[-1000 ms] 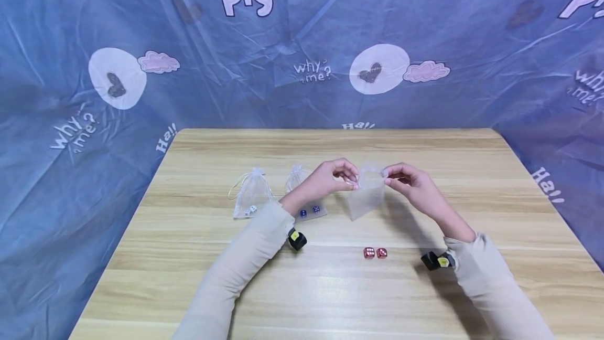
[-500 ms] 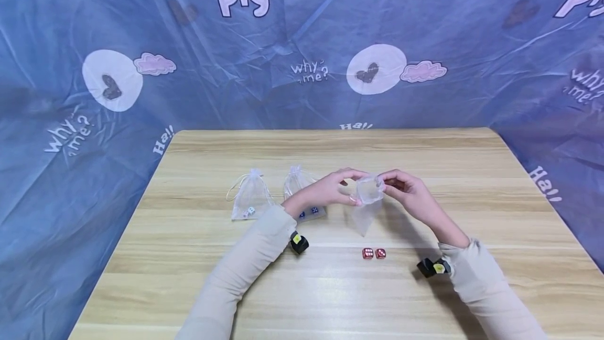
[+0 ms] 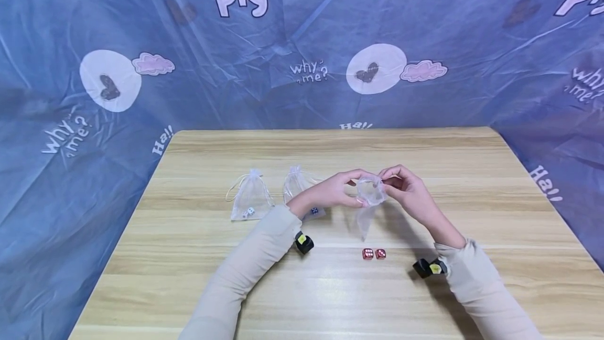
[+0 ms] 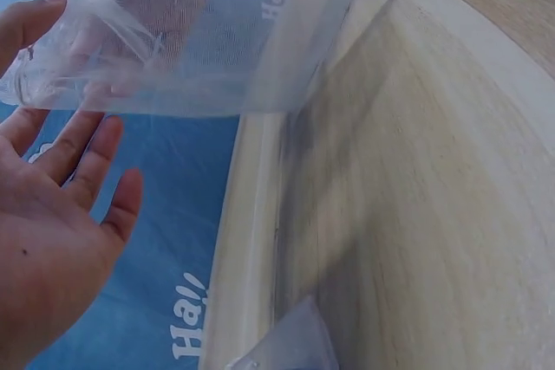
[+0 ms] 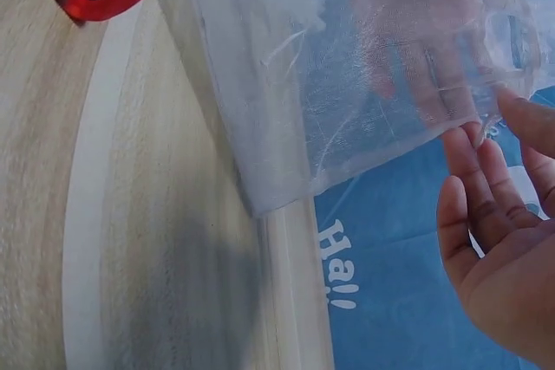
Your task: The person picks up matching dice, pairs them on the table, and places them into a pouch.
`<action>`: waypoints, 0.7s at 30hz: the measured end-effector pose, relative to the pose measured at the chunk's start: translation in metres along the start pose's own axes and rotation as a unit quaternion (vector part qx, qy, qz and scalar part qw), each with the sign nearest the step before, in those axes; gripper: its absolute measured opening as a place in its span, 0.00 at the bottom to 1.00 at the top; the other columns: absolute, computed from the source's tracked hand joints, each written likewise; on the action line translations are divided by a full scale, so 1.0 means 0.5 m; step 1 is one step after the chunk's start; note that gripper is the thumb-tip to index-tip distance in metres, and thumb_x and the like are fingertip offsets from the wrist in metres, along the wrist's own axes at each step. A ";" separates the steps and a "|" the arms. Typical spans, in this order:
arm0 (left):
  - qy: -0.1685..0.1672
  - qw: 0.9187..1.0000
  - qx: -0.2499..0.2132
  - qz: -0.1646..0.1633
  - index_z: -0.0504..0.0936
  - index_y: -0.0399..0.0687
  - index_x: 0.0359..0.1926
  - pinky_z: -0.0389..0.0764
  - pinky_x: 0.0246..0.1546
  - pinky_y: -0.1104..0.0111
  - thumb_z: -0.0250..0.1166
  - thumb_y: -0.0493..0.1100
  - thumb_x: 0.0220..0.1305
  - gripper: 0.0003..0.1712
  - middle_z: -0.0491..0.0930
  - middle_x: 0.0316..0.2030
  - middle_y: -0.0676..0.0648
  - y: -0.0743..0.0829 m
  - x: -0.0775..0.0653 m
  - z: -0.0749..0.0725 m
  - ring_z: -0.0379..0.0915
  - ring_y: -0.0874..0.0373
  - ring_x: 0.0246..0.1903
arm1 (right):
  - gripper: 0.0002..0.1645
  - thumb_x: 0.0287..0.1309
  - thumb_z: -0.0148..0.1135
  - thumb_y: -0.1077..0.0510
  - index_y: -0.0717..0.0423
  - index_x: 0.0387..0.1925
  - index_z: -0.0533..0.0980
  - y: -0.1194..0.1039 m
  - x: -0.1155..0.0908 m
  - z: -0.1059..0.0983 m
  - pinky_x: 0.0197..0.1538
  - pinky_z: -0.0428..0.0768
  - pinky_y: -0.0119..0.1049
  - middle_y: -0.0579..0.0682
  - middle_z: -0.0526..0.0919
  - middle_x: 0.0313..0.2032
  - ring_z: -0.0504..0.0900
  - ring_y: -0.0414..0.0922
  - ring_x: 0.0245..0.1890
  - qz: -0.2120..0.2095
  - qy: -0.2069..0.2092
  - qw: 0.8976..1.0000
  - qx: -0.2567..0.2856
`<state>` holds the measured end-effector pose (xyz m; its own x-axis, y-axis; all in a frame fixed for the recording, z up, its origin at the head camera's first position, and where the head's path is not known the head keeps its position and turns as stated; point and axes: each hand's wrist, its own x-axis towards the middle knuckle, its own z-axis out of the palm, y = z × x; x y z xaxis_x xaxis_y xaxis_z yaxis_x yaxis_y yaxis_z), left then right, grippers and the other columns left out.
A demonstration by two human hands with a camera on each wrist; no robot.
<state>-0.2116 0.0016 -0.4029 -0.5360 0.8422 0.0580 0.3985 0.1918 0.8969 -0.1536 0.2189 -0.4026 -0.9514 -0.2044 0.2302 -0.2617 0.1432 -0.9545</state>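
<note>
A sheer white drawstring pouch (image 3: 370,192) is held up above the table, its mouth spread round and its lower part hanging down. My left hand (image 3: 336,191) grips the left side of the rim between thumb and fingers. On the opposite side, my right hand (image 3: 409,197) pinches the rim. In the right wrist view the pouch's mesh (image 5: 347,67) looks see-through, and no dice show inside. Two red dice, one with six pips up (image 3: 368,254) and its neighbour (image 3: 380,254), lie on the table nearer me than the pouch.
To the left lies a drawn pouch (image 3: 250,198) with white dice inside. Beside it, another pouch (image 3: 294,182) with blue dice is partly covered by my left forearm. The wooden table (image 3: 189,256) meets a blue printed cloth (image 3: 264,93) behind.
Both hands have brought the pouch's rim from a flat stretch into a round opening tipped toward me. My left hand has moved slightly right. The red dice have stayed put.
</note>
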 end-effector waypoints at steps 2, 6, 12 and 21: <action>0.002 1.000 0.000 -0.001 0.68 0.45 0.65 0.67 0.63 0.69 0.68 0.38 0.57 0.35 0.70 0.64 0.46 0.003 0.001 0.000 0.65 0.56 0.63 | 0.11 0.55 0.56 0.78 0.70 0.39 0.71 -0.001 0.001 0.001 0.41 0.80 0.21 0.35 0.78 0.41 0.81 0.29 0.39 0.001 0.003 1.000 -0.010; 0.008 1.000 -0.012 -0.004 0.70 0.45 0.62 0.67 0.62 0.67 0.69 0.37 0.55 0.33 0.73 0.60 0.45 0.009 0.001 0.001 0.67 0.55 0.60 | 0.12 0.55 0.57 0.77 0.76 0.42 0.68 -0.003 0.000 0.000 0.41 0.79 0.20 0.34 0.77 0.41 0.79 0.29 0.39 0.006 0.007 0.999 -0.035; 0.018 1.000 -0.021 -0.014 0.70 0.46 0.60 0.68 0.63 0.64 0.71 0.36 0.53 0.33 0.74 0.58 0.46 0.011 0.003 0.001 0.69 0.50 0.59 | 0.15 0.56 0.60 0.73 0.74 0.44 0.69 -0.006 -0.020 -0.012 0.40 0.79 0.20 0.33 0.78 0.38 0.79 0.29 0.37 0.025 0.007 0.997 -0.076; 0.016 1.000 -0.016 -0.013 0.70 0.48 0.62 0.68 0.64 0.63 0.71 0.36 0.53 0.34 0.72 0.61 0.46 0.001 0.003 0.002 0.69 0.57 0.58 | 0.19 0.56 0.61 0.69 0.71 0.49 0.70 0.022 -0.094 -0.029 0.41 0.79 0.26 0.55 0.80 0.39 0.78 0.33 0.37 0.043 -0.103 0.986 -0.121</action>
<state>-0.2112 0.0034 -0.4027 -0.5702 0.8201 0.0485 0.3598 0.1963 0.9122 -0.1140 0.2442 -0.4212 -0.9250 -0.3710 0.0823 -0.2356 0.3900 -0.8902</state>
